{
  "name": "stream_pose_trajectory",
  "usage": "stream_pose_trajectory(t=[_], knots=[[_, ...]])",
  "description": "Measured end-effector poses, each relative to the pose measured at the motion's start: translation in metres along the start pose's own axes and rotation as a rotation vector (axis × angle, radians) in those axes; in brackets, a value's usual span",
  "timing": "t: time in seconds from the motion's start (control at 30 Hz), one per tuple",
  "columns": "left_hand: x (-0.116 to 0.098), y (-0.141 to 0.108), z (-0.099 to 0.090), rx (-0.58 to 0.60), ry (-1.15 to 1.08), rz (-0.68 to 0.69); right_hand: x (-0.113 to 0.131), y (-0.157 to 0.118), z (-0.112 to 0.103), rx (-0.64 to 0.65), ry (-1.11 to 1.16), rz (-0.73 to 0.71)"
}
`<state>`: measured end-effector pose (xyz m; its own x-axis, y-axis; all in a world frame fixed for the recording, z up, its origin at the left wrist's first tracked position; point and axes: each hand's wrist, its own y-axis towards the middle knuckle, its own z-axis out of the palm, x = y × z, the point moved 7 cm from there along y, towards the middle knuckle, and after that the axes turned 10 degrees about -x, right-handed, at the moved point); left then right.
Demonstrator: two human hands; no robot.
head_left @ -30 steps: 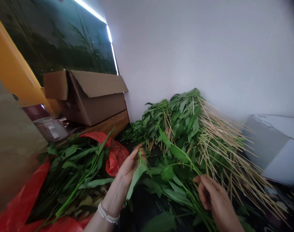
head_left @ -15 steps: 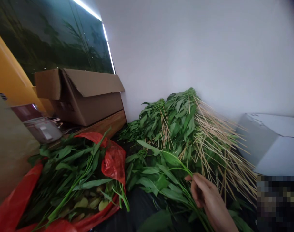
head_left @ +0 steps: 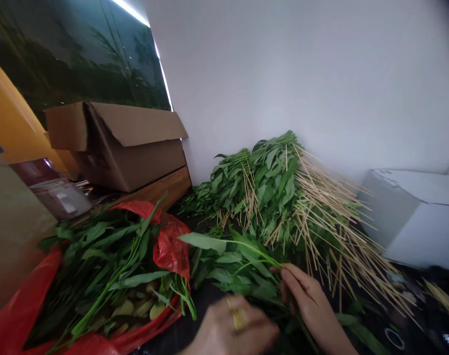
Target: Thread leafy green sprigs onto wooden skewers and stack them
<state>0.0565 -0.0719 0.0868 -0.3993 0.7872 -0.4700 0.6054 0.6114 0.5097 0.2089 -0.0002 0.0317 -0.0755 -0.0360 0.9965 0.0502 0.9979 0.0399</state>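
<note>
red bag (head_left: 170, 249), cardboard box (head_left: 150, 160) beyond: both left of the left hand (head_left: 235, 326), which is blurred, curled, grip undeterminable. leafy stem (head_left: 259, 252) above black surface (head_left: 205, 301), pinched by right hand (head_left: 306, 293). white box (head_left: 420, 222) right of that hand, pale wall (head_left: 301, 74) beyond.

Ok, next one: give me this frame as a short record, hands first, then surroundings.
Right hand: pinching a leafy stem
Left hand: blurred, low in the view; grip unclear
Red bag: open, left of the hands, holding leafy greens
By the wall: heaped greens with thin pale sticks
Boxes: cardboard box at left, white box at right
</note>
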Motion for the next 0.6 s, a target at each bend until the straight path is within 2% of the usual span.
stream_pose_trajectory(t=[0.03, 0.07, 0.1, 0.17, 0.23, 0.33, 0.6], knots=[[0.008, 0.011, -0.014, -0.091, 0.056, -0.008, 0.001, -0.001, 0.001, 0.009, -0.023, -0.019], [0.015, 0.022, -0.034, -0.265, 0.193, -0.004, 0.001, -0.001, 0.003, 0.021, -0.043, -0.037], [0.018, 0.031, -0.046, -0.360, 0.303, 0.021, 0.001, -0.002, 0.004, 0.032, -0.060, -0.056], [0.023, 0.046, -0.057, -0.450, 0.467, 0.069, 0.002, -0.003, 0.007, 0.053, -0.086, -0.087], [0.026, 0.055, -0.054, -0.417, 0.531, 0.102, 0.001, -0.004, 0.009, 0.065, -0.111, -0.108], [0.031, 0.056, -0.045, -0.373, 0.547, 0.114, 0.001, -0.005, 0.010, 0.061, -0.143, -0.132], [0.036, 0.051, -0.032, -0.378, 0.584, 0.114, -0.002, -0.007, 0.012, -0.052, -0.175, -0.168]])
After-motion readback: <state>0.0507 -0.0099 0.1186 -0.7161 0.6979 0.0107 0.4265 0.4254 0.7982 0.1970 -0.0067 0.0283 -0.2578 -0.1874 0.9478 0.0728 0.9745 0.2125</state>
